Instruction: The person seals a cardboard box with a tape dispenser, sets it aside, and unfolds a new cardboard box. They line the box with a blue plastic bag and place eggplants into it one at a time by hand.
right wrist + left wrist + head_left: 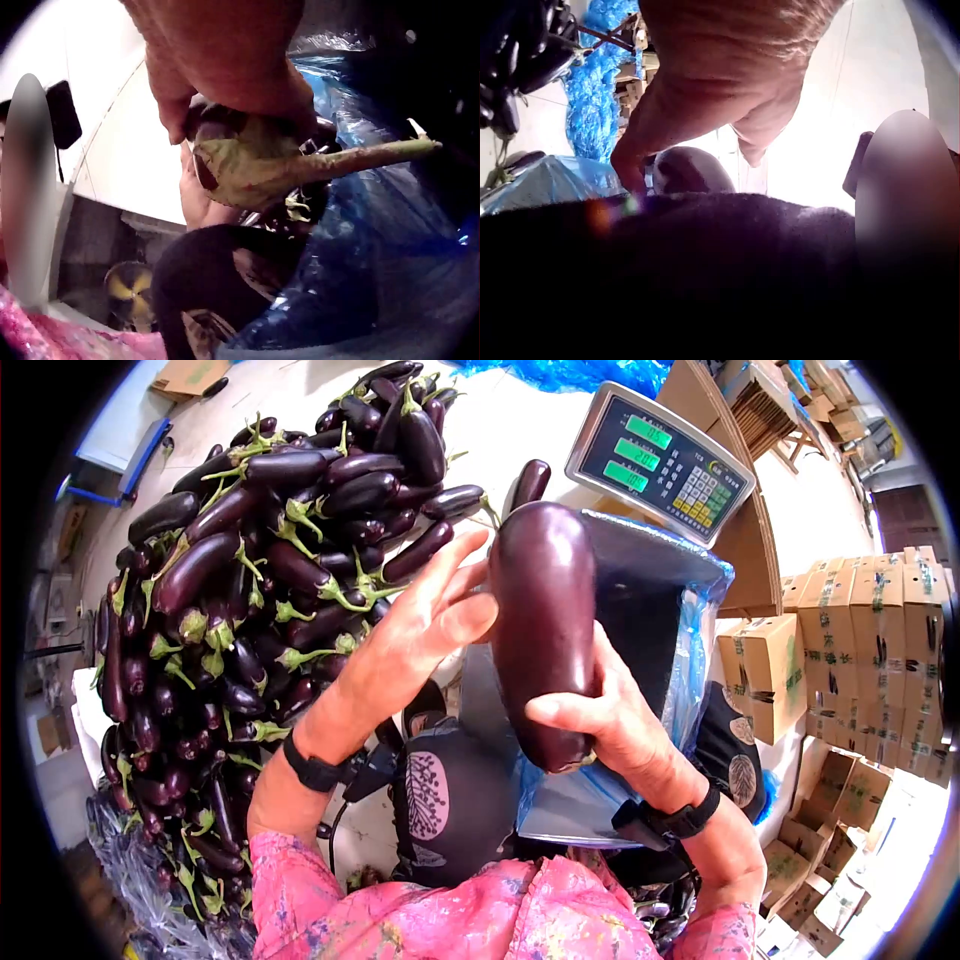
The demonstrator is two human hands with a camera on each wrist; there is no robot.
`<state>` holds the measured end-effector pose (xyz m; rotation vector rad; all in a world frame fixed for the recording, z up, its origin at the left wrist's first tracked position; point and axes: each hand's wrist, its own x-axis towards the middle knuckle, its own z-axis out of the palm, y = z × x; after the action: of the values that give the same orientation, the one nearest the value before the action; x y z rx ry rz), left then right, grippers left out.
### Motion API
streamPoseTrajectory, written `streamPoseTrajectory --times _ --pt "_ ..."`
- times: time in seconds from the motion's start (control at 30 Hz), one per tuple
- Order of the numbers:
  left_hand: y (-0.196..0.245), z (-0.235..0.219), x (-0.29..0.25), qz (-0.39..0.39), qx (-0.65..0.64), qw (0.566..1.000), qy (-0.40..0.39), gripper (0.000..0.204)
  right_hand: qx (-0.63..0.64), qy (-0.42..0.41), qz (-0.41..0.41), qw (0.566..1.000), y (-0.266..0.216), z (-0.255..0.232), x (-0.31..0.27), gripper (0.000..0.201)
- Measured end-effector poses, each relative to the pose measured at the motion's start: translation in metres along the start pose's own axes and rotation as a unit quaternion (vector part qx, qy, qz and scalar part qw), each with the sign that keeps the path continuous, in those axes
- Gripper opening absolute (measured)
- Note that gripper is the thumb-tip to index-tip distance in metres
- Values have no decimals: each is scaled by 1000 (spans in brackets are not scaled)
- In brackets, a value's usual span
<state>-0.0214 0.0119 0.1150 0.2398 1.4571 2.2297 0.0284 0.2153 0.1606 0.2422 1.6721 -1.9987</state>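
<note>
My right hand (620,715) grips a large, glossy dark purple eggplant (545,610) near its stem end, thumb across the front. In the right wrist view the eggplant's green cap (247,161) and long stem stick out below that hand. Beside the eggplant's left side is my left hand (415,635), fingers stretched out and fingertips right at the skin. Past the left fingers, the left wrist view shows a rounded part of the eggplant (694,171). Behind the held eggplant, a smaller eggplant (531,482) lies by the scale.
A big heap of eggplants (290,570) fills the left side. A digital scale display (660,460) stands back right, above a blue plastic-lined container (690,650). Stacked cardboard boxes (860,630) line the right. Blue plastic sheeting (570,374) lies at the back.
</note>
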Motion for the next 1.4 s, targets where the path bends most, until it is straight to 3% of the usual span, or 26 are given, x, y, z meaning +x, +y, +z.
streamPoseTrajectory --times 0.1,0.2,0.37,0.47,0.6,0.63,0.73,0.87,0.9,1.0,1.13,1.2,1.23,1.33,1.4 --pt "-3 -11 12 -30 47 997 -48 73 -56 -49 26 997 18 -6 -2 101" --pt "-2 -17 3 -123 3 992 -41 71 -16 -108 44 993 22 -12 1 109" --pt "-22 -35 -5 -113 -42 992 -25 68 76 -167 74 980 34 -14 10 103" --pt "-22 -39 -13 -117 -76 989 58 65 72 -196 82 975 42 -17 14 99" --pt "-29 -48 -16 -115 -49 988 85 62 87 -197 95 972 33 -7 12 93" --pt "-30 -50 -17 -121 -32 989 79 61 41 -208 91 973 30 -8 11 88" --pt "-22 -42 -17 -138 -1 989 58 58 108 -168 65 978 43 -5 17 83" --pt "-19 -35 -13 -139 19 989 50 54 284 -99 136 944 73 -19 15 84" --pt "-20 -36 -12 -140 18 989 43 53 277 -86 104 951 68 -19 15 82" --pt "-20 -34 -9 -154 6 988 28 47 304 -101 108 941 68 -32 12 82" --pt "-25 -39 -5 -165 51 985 0 44 306 -55 109 944 58 -49 -8 83" --pt "-32 -39 -4 -166 108 980 8 43 259 -32 94 961 49 -61 -25 80" --pt "-35 -41 -4 -165 138 976 -1 52 254 -1 97 962 46 -66 -30 74" --pt "-71 -49 0 -35 300 953 -10 66 66 104 123 985 22 -65 -45 64" --pt "-81 -48 4 -73 338 938 -8 87 36 157 147 976 33 -66 -41 53"
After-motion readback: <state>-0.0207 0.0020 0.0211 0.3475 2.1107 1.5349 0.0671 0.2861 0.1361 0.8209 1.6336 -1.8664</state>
